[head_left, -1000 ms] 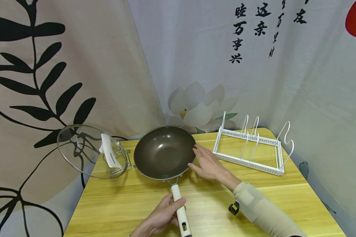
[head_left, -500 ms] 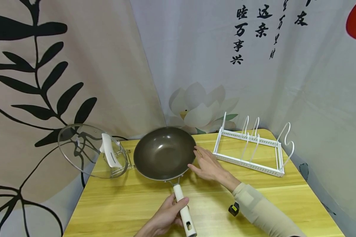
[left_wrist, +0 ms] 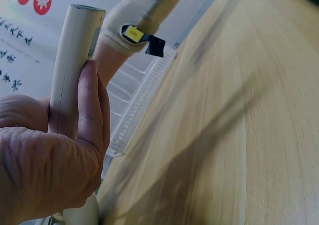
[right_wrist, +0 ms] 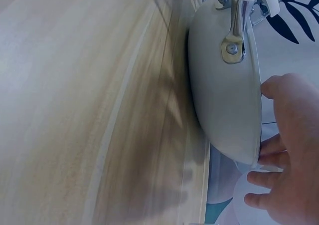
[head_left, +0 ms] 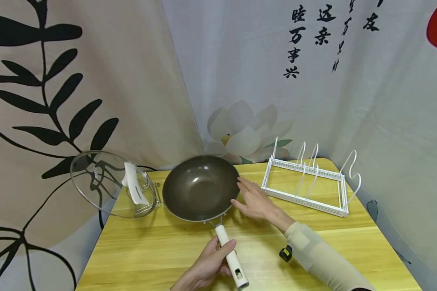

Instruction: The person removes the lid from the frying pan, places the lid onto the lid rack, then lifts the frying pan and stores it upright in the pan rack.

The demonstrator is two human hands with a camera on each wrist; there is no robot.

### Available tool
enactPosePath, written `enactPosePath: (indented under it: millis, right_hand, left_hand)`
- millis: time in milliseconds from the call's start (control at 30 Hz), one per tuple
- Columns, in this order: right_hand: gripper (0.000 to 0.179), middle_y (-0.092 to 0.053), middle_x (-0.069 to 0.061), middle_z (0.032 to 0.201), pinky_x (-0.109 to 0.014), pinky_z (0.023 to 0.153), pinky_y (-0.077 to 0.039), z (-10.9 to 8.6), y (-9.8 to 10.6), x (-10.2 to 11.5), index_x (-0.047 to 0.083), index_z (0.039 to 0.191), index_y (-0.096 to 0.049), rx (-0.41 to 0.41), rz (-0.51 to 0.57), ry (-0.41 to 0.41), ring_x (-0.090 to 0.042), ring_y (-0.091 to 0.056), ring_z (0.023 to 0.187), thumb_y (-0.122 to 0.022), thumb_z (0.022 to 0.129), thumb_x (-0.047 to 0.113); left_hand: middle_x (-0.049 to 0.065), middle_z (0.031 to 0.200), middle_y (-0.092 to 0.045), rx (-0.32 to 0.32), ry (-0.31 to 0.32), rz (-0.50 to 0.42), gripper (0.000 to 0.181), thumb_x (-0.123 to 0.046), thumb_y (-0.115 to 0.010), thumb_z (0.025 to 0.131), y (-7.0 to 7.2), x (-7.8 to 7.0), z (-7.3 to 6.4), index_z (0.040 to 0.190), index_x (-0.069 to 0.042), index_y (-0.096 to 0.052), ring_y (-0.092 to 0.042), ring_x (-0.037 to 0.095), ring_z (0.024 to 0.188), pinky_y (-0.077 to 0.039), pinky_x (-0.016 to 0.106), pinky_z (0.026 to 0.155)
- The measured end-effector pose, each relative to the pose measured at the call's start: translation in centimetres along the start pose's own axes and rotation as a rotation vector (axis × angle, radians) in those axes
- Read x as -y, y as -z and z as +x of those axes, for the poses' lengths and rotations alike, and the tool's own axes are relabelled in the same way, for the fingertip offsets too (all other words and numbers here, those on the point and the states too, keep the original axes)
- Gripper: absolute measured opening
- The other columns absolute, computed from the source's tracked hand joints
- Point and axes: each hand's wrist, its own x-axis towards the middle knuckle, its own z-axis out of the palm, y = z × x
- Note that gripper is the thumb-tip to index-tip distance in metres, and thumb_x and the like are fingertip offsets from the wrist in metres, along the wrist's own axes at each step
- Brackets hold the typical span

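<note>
A wok [head_left: 200, 190] with a brown inside and a pale outside [right_wrist: 222, 100] sits on the wooden table, its white handle [head_left: 232, 258] toward me. My left hand [head_left: 210, 262] grips that handle, thumb on top; in the left wrist view the handle's end [left_wrist: 82, 35] sticks out beyond the fingers. At the wok's right rim, my right hand [head_left: 256, 204] touches the edge with its fingertips, fingers extended and spread. From the right wrist view, the thumb and some fingers [right_wrist: 274, 150] meet the rim while the others stand off it.
Left of the wok, a glass lid [head_left: 107, 186] with a white handle stands tilted in a metal wire holder [head_left: 147, 208]. A white rack [head_left: 306, 202] with upright wire dividers stands at the right. The table [head_left: 138, 258] ends at a printed curtain behind.
The wok's handle has swung rightward, and my left hand has moved right with it. My right hand stays at the rim. The lid and rack keep their places.
</note>
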Motion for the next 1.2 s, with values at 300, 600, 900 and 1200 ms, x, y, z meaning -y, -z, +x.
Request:
enactPosePath:
  millis: [300,600,900,1200]
  right_hand:
    - [0.081,-0.041,-0.027,0.179,-0.063,0.136,-0.041,-0.1,-0.1,-0.3,-0.008,0.165,-0.049,-0.001,0.017,-0.002,-0.047,-0.046,0.164,-0.062,0.113,0.054]
    - [0.076,-0.04,-0.026,0.18,-0.064,0.136,-0.04,-1.0,0.3,0.1,-0.003,0.167,-0.048,-0.027,0.07,-0.004,-0.048,-0.046,0.164,-0.062,0.114,0.049]
    - [0.068,-0.048,-0.023,0.175,-0.064,0.134,-0.043,-2.2,1.0,1.2,0.0,0.164,-0.053,-0.117,0.164,0.004,-0.045,-0.05,0.161,-0.063,0.114,0.046]
    - [0.063,-0.056,-0.021,0.169,-0.064,0.131,-0.046,-3.7,1.7,2.8,0.003,0.161,-0.058,-0.109,0.316,-0.022,-0.042,-0.054,0.159,-0.066,0.113,0.042]
  left_hand:
    - [0.0,0.094,-0.07,-0.026,-0.003,0.004,0.048,-0.037,-0.069,0.114,-0.4,0.2,0.2,0.139,-0.001,-0.047,-0.076,0.011,0.073,-0.064,0.022,0.059]
    - [0.002,0.093,-0.072,-0.055,0.0,-0.006,0.053,-0.037,-0.069,0.114,-0.7,0.5,0.5,0.143,0.0,-0.045,-0.076,0.01,0.069,-0.064,0.022,0.058]
    - [0.0,0.088,-0.075,-0.073,0.014,-0.042,0.046,-0.04,-0.069,0.114,-1.0,0.7,0.3,0.136,-0.005,-0.048,-0.077,0.01,0.066,-0.062,0.021,0.053]
    - [-0.003,0.091,-0.076,0.004,0.049,-0.112,0.035,-0.032,-0.066,0.113,-0.9,0.6,-0.2,0.13,-0.007,-0.048,-0.08,0.009,0.074,-0.067,0.024,0.062]
